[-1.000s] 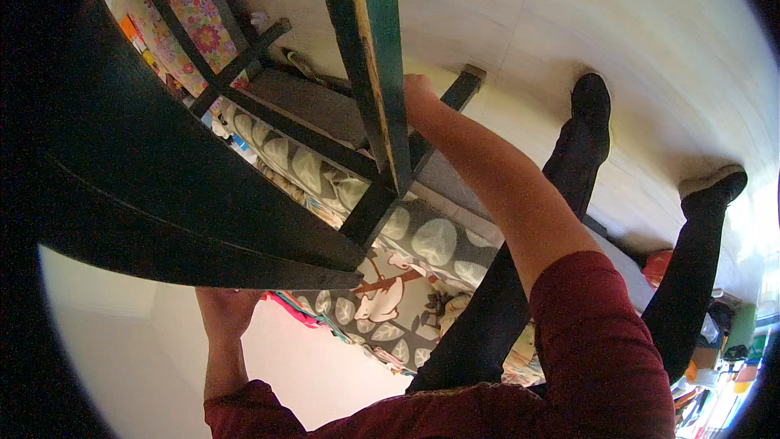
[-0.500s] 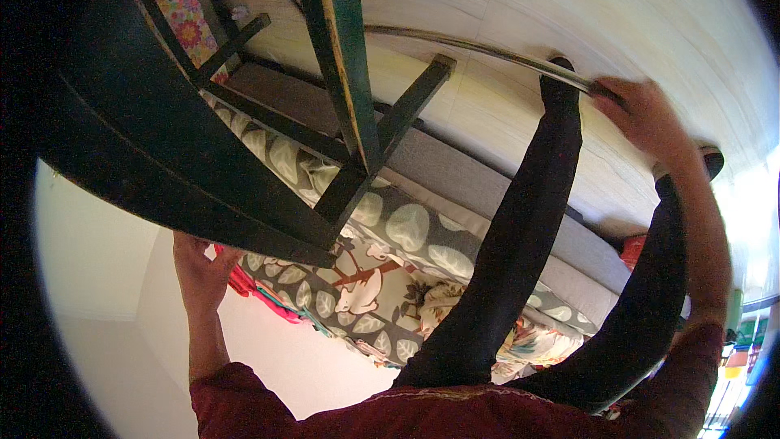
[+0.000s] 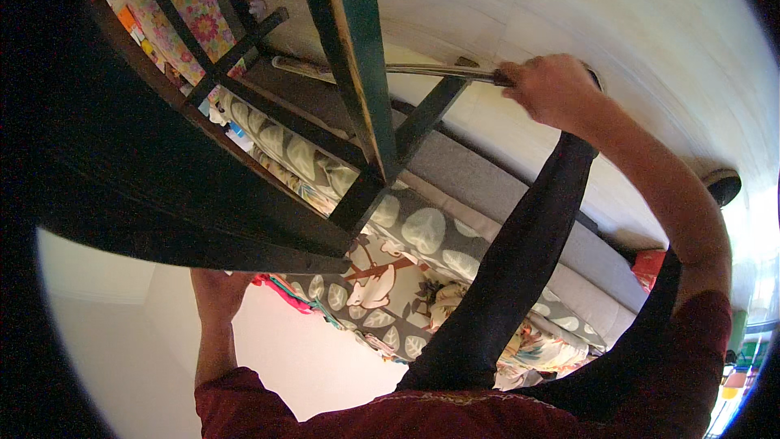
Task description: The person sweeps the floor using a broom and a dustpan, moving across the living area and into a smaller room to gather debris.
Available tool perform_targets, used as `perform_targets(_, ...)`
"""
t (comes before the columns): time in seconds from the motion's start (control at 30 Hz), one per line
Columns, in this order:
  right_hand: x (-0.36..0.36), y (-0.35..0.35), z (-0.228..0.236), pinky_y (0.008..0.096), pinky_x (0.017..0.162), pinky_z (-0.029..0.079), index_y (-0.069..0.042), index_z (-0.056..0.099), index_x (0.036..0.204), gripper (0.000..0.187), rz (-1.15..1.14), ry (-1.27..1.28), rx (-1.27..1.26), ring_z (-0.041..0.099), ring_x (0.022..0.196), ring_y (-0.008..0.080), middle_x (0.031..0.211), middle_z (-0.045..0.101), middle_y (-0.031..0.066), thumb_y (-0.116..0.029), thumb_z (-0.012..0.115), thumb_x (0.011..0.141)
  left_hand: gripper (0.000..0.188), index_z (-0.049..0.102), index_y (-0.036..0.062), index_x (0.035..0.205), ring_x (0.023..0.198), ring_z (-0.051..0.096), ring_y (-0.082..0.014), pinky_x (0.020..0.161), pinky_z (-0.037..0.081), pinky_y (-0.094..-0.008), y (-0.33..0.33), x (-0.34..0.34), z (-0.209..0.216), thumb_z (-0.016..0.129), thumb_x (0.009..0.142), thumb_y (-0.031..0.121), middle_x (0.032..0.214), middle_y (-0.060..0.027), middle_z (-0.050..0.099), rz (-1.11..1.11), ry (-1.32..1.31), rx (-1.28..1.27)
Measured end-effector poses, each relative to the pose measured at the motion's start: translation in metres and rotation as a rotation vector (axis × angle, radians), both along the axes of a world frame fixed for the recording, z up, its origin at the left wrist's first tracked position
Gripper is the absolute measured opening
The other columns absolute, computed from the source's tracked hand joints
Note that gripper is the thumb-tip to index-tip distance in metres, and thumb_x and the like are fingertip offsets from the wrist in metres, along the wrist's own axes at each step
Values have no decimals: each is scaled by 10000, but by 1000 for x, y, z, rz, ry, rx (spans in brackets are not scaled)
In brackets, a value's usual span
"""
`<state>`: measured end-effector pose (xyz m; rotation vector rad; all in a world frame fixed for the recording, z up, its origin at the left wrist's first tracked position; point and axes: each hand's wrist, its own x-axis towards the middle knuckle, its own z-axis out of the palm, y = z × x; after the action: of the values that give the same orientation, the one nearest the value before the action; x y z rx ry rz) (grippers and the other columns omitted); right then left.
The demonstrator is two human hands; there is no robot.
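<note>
Right hand (image 3: pixel 552 89) clamped on slender rod (image 3: pixel 439 70) — long axis leftward from fingers, behind green post (image 3: pixel 359 57); left hand (image 3: pixel 219 294) at dark panel (image 3: pixel 215 195) — grip hidden from here.

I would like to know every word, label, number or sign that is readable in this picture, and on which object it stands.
No text can be read.
Dark red shirt: pale marks, too blurred to tell if letters.
Small bright items at the right edge: any print is too small.
Metal tool in the right hand: no lettering visible.
</note>
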<state>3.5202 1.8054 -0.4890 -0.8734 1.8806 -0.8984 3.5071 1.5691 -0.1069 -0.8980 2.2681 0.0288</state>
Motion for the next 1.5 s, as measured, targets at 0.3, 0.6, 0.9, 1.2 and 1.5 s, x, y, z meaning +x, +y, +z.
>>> perform_targets(0.3,-26,-150,11,381,532,463,-52,549,881,193,-22,-64,-176,588,678,262,702,580,111,-210,514,775,486,530,20,954,828,547,-209,703,456,-288,9,-16,-5,775,547,123,911,-103,573,-230,-260,-156)
perform_targets(0.6,55,-323,-26,365,527,457,-42,609,767,183,-991,-1794,-665,576,609,246,722,599,117,-194,508,761,595,486,80,1084,1007,458,-265,881,339,-366,-28,7,19,716,606,349,1097,-94,501,-181,-320,-39)
perform_targets(0.9,47,-318,-10,362,563,468,-51,606,796,158,-555,-785,-328,587,661,246,762,603,117,-170,512,750,581,476,107,1117,1046,435,-268,911,302,-389,-34,11,42,661,652,401,1118,-98,492,-392,-537,-228)
perform_targets(1.2,-4,-225,-8,359,599,478,-61,603,825,149,-186,-233,-118,597,712,246,802,608,116,-145,515,739,589,486,76,1079,987,480,-252,855,367,-368,-26,14,38,714,606,342,1071,-87,525,-653,-461,-146)
perform_targets(1.5,-44,31,15,396,583,433,-119,552,957,222,-123,12,207,548,657,303,702,572,125,-204,529,754,559,504,20,1008,825,541,-197,732,443,-287,-2,8,3,783,530,96,939,-94,566,0,76,-17)
